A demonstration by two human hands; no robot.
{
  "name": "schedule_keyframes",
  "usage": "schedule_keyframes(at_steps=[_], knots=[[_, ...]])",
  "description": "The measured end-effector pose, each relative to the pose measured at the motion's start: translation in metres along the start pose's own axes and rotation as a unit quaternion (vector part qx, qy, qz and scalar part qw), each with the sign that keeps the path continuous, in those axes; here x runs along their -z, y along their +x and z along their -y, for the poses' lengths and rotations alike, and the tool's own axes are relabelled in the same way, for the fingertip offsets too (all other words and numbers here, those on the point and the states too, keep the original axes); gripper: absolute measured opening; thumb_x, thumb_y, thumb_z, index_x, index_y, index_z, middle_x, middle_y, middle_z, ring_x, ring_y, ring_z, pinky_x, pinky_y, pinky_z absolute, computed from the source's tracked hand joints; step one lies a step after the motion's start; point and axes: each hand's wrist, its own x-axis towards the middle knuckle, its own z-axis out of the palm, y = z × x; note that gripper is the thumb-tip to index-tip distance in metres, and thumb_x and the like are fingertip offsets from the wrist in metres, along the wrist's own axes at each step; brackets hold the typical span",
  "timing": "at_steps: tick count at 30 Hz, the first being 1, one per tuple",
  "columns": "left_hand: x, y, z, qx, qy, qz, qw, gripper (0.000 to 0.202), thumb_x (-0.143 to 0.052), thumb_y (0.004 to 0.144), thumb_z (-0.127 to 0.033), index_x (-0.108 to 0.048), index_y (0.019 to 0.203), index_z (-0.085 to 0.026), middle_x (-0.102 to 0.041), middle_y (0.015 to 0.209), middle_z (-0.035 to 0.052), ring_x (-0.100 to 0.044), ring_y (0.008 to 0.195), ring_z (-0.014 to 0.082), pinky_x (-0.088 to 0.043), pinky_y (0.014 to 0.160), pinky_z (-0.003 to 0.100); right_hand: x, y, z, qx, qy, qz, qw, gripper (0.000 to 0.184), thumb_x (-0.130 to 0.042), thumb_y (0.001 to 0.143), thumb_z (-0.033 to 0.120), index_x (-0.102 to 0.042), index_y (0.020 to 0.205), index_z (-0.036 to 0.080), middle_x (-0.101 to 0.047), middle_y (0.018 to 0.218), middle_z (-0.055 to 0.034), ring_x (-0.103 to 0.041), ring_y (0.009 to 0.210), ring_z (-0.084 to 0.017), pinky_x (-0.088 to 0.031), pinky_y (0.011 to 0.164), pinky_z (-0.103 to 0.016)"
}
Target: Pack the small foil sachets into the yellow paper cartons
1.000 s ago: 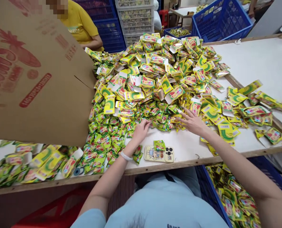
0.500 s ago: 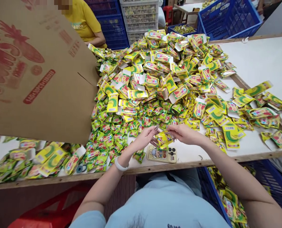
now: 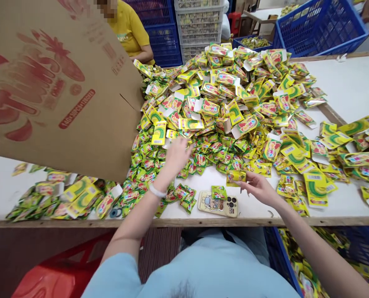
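Note:
A big heap of yellow-green sachets and flat cartons covers the white table. My left hand reaches into the near edge of the heap, blurred, its fingers over the sachets. My right hand is pinched on a small stack of sachets just above the table. A phone in a cartoon case lies at the front edge between my arms, with one sachet on it.
A large brown cardboard box with red print leans over the table's left. A person in a yellow shirt sits behind it. Blue crates stand at the back, another with sachets under the table's right, and a red stool.
Both hands met over the phone around a sachet, then parted. My left hand has gone up into the heap; my right hand has stayed low, holding sachets. The camera shifted left.

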Motion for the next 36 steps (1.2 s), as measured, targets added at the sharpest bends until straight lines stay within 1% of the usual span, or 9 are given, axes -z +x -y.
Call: schedule_keyframes(at_steps=[4,11,16,22,25,28,30,33,36], knots=[[0.021,0.052,0.047,0.182,0.159,-0.085,0.967,0.045,-0.049,0.092,-0.042,-0.054,0.121,-0.008,-0.059,0.126,0.0269,-0.046,0.125,0.0415,-0.037,0.102,0.054,0.011,-0.011,-0.002,-0.002,-0.008,-0.028,1.000,0.037,-0.070,0.080,0.054,-0.060,0.078,0.018,-0.061,0.058,0.0018,-0.054,0.045,-0.010,-0.044,0.038,-0.021],[0.007,0.068,0.054,0.197,0.116,-0.018,0.973,0.052,-0.058,0.085,-0.035,-0.048,0.130,-0.009,-0.061,0.126,0.0277,-0.050,0.124,0.0426,-0.039,0.099,0.055,0.005,-0.015,-0.009,0.019,0.018,-0.017,1.000,0.033,-0.068,0.082,0.050,-0.065,0.087,0.017,-0.068,0.079,-0.0037,-0.062,0.061,-0.014,-0.053,0.045,-0.024],[0.009,0.046,0.041,0.188,-0.022,-0.045,0.981,0.047,-0.058,0.083,-0.028,-0.048,0.127,-0.014,-0.070,0.095,0.0119,-0.065,0.099,0.0313,-0.047,0.089,0.043,-0.014,-0.014,-0.001,0.127,-0.143,-0.027,0.981,0.021,-0.061,0.090,0.038,-0.070,0.100,0.022,-0.062,0.121,-0.0131,-0.060,0.117,-0.028,-0.061,0.083,-0.042],[0.007,-0.023,-0.021,0.099,-0.335,-0.064,0.935,0.041,-0.061,0.080,-0.026,-0.047,0.118,-0.019,-0.058,0.066,-0.0040,-0.059,0.063,0.0161,-0.046,0.065,0.027,-0.070,0.020,0.017,0.309,-0.337,-0.072,0.886,0.023,-0.057,0.090,0.018,-0.069,0.109,0.020,-0.038,0.152,-0.0169,-0.019,0.149,-0.037,-0.031,0.115,-0.062],[0.011,-0.048,-0.042,0.086,-0.460,-0.017,0.884,0.047,-0.068,0.080,-0.035,-0.048,0.120,-0.021,-0.055,0.066,-0.0057,-0.055,0.060,0.0128,-0.044,0.061,0.024,-0.078,0.030,0.021,0.333,-0.312,-0.074,0.887,0.025,-0.052,0.091,0.015,-0.067,0.110,0.017,-0.052,0.141,-0.0187,-0.040,0.140,-0.034,-0.039,0.112,-0.056],[0.011,-0.056,-0.039,0.066,-0.496,-0.042,0.865,0.073,-0.084,0.066,-0.041,-0.049,0.128,-0.021,-0.060,0.080,-0.0024,-0.057,0.072,0.0127,-0.046,0.067,0.024,-0.073,0.018,0.029,0.303,-0.192,-0.045,0.932,0.025,-0.053,0.094,0.023,-0.066,0.114,0.018,-0.062,0.129,-0.0166,-0.058,0.124,-0.028,-0.050,0.103,-0.046],[0.002,-0.059,-0.031,0.041,-0.524,0.046,0.849,0.084,-0.089,0.057,-0.045,-0.053,0.129,-0.021,-0.064,0.099,0.0043,-0.061,0.090,0.0174,-0.049,0.077,0.027,-0.066,0.003,0.036,0.257,-0.099,0.015,0.961,0.026,-0.054,0.095,0.029,-0.066,0.117,0.021,-0.064,0.126,-0.0129,-0.062,0.117,-0.026,-0.053,0.098,-0.041],[-0.021,-0.067,-0.029,0.059,-0.589,0.258,0.764,0.067,-0.075,0.070,-0.060,-0.063,0.120,-0.019,-0.068,0.110,0.0103,-0.063,0.101,0.0241,-0.051,0.085,0.034,-0.051,-0.019,0.043,0.211,-0.041,0.098,0.972,0.025,-0.055,0.095,0.033,-0.069,0.115,0.025,-0.062,0.128,-0.0093,-0.060,0.119,-0.024,-0.050,0.101,-0.040],[-0.037,-0.075,-0.041,0.096,-0.623,0.272,0.727,0.051,-0.062,0.082,-0.059,-0.065,0.113,-0.019,-0.071,0.104,0.0088,-0.065,0.099,0.0240,-0.052,0.084,0.035,-0.031,-0.030,0.043,0.190,-0.043,0.018,0.981,0.022,-0.062,0.091,0.036,-0.071,0.108,0.025,-0.061,0.121,-0.0096,-0.057,0.120,-0.025,-0.050,0.101,-0.041]])
